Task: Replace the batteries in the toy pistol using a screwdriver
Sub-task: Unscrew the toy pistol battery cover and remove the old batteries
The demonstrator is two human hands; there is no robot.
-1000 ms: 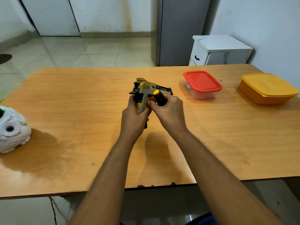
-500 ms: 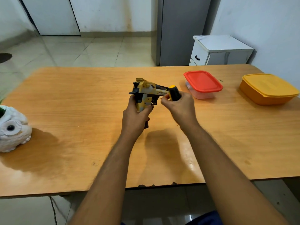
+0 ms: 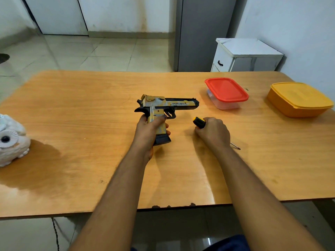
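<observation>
The left hand (image 3: 149, 132) is wrapped round the grip of the toy pistol (image 3: 163, 107), steadying it side-up above the bench (image 3: 90, 109) so its screws face the person. Just beside it, the right hand (image 3: 213, 133) is curled round the screwdriver (image 3: 199, 122), tip trailing on the bench behind the wrist, probably parked between turns.

We are looking at a room in a home, it seems: pale floor tiles (image 3: 108, 53) are running back to white walls, and a small white cabinet (image 3: 246, 57) is standing beside a tall grey appliance (image 3: 199, 33). On the wooden worktop (image 3: 81, 109), lidded food containers in red (image 3: 226, 89) and yellow (image 3: 299, 98) are sitting near a white owl ornament (image 3: 10, 140).
</observation>
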